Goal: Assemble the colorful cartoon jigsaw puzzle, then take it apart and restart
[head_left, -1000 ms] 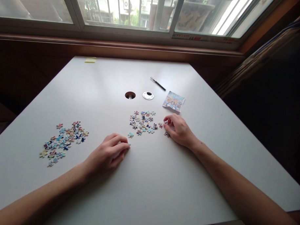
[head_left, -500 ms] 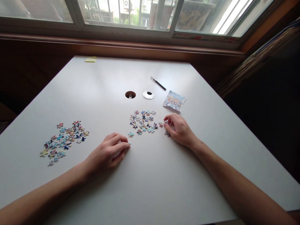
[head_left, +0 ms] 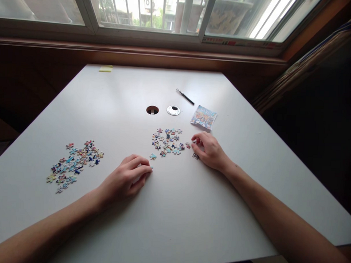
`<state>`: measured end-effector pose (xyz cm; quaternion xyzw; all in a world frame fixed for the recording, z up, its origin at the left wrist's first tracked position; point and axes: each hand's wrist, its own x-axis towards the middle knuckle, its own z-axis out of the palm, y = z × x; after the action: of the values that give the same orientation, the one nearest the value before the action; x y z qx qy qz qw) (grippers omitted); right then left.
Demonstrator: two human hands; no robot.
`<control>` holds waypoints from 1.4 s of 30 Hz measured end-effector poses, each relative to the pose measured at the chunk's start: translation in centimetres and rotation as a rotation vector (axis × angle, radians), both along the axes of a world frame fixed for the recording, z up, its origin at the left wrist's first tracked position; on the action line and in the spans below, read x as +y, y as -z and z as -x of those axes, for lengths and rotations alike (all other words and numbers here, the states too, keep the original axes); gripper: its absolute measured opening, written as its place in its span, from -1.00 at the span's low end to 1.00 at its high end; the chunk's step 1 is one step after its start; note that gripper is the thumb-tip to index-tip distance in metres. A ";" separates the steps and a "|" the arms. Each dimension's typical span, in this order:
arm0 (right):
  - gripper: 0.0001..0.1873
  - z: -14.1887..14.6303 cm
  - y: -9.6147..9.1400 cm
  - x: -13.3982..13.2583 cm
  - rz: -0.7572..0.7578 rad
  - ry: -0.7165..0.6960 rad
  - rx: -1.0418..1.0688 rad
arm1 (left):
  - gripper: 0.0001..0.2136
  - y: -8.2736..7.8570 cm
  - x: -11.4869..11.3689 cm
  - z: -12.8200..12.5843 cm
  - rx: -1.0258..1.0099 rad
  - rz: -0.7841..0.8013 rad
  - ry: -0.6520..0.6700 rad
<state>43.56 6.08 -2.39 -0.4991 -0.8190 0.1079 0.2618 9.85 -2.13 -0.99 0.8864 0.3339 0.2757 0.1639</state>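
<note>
My left hand (head_left: 133, 175) rests on the table with its fingers curled in a pinch. The pale blue edge of a puzzle piece (head_left: 151, 167) sticks out at its fingertips. Just beyond lies a loose turquoise piece (head_left: 153, 156). My right hand (head_left: 208, 150) is curled at the right of the middle group of puzzle pieces (head_left: 168, 137), closed on a puzzle piece (head_left: 194, 141) that is mostly hidden by the fingers. Another dark piece (head_left: 195, 156) lies under its thumb, and a reddish piece (head_left: 188, 145) is close by. A larger heap of puzzle pieces (head_left: 73, 160) spreads out left of my left hand.
On the white table (head_left: 172, 215) lie a printed packet (head_left: 204, 117), a black pen (head_left: 185, 97) and a round silver cover (head_left: 173, 110) beside a cable hole (head_left: 152, 110). A yellow sticky note (head_left: 105, 69) is at the far edge, below the window.
</note>
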 end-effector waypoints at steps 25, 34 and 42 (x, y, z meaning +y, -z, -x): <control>-0.89 0.0 0.0 0.0 0.004 -0.005 -0.002 | -0.82 0.0 0.0 0.0 0.002 0.017 0.003; -0.89 0.0 0.0 0.0 -0.006 -0.008 0.004 | -0.83 -0.1 0.0 0.0 -0.008 0.012 0.006; -0.89 -0.1 0.0 0.0 -0.005 -0.005 -0.002 | -0.82 -0.1 0.0 0.0 -0.008 0.007 0.006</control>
<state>43.61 6.09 -2.42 -0.4967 -0.8206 0.1062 0.2620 9.86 -2.15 -0.89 0.8857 0.3317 0.2774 0.1689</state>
